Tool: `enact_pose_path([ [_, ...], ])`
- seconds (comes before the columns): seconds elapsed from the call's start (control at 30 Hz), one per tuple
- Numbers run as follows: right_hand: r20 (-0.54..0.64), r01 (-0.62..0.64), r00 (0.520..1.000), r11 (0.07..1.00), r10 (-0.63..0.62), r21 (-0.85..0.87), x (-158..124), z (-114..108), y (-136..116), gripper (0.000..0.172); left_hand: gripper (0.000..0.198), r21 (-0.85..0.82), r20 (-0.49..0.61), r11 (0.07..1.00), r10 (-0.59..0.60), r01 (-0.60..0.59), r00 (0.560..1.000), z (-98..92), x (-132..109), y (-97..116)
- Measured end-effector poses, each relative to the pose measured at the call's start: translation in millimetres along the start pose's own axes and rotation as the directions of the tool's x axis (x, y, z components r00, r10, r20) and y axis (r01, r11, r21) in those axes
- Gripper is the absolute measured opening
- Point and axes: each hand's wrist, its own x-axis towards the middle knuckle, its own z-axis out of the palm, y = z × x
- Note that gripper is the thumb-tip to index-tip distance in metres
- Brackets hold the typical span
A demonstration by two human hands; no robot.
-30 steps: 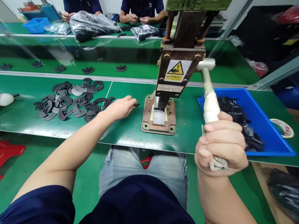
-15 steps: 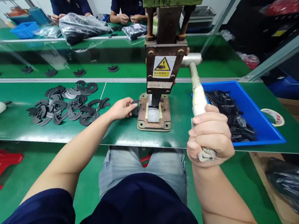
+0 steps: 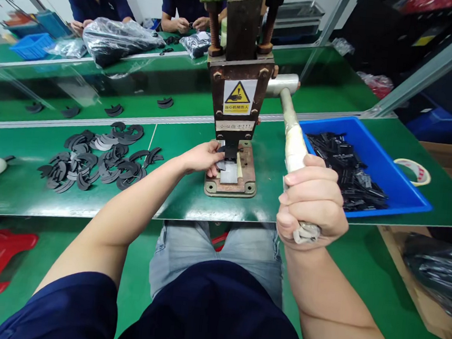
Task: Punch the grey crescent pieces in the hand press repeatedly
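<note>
My left hand [image 3: 206,158] pinches a curved black piece [image 3: 221,164] over the base plate [image 3: 249,172] of a hand press [image 3: 240,70], close under its ram. Part of the piece is hidden by my fingers. A pale pad [image 3: 229,173] lies on the base plate beneath. My right hand [image 3: 314,201] is wrapped round the taped end of the press lever [image 3: 294,141], which slants down toward me. Left of the press, many loose black curved pieces [image 3: 88,160] are heaped on the green bench [image 3: 179,202].
A blue tray [image 3: 402,208] full of small black parts stands right of the press, with a tape roll [image 3: 423,173] beyond it. Several curved pieces [image 3: 113,110] are spaced along the strip behind. Two co-workers [image 3: 185,7] sit opposite, near plastic bags [image 3: 118,39].
My left hand has moved right, bringing the black piece from beside the press to over its base plate. My right hand still grips the lever. The camera view has shifted slightly.
</note>
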Motion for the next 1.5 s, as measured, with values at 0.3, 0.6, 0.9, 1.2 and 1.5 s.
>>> enact_pose_path([
  [0.3,-0.036,0.012,0.999,1.000,-0.012,0.020,-1,4,0,0.026,0.032,0.096,-0.092,0.984,-0.145,0.154,0.985,10.6,0,19],
  [0.6,0.029,0.028,0.999,0.999,-0.029,0.015,0,-3,3,0.024,0.034,0.016,-0.134,0.984,-0.175,0.178,0.975,20.6,-5,11],
  [0.9,-0.009,0.002,1.000,1.000,-0.002,-0.006,0,-3,6,0.031,0.052,-0.167,0.016,0.967,0.197,-0.191,0.980,-2.6,-63,-26],
  [1.2,-0.087,0.074,0.993,0.997,-0.074,0.000,0,1,18,0.044,0.046,0.699,-0.579,0.605,0.167,0.380,0.798,-170.6,-91,-99],
  [1.5,-0.110,0.092,0.990,0.996,-0.093,-0.012,1,3,20,0.049,0.079,0.724,-0.231,0.658,-0.054,0.209,0.972,-203.6,-60,-97],
])
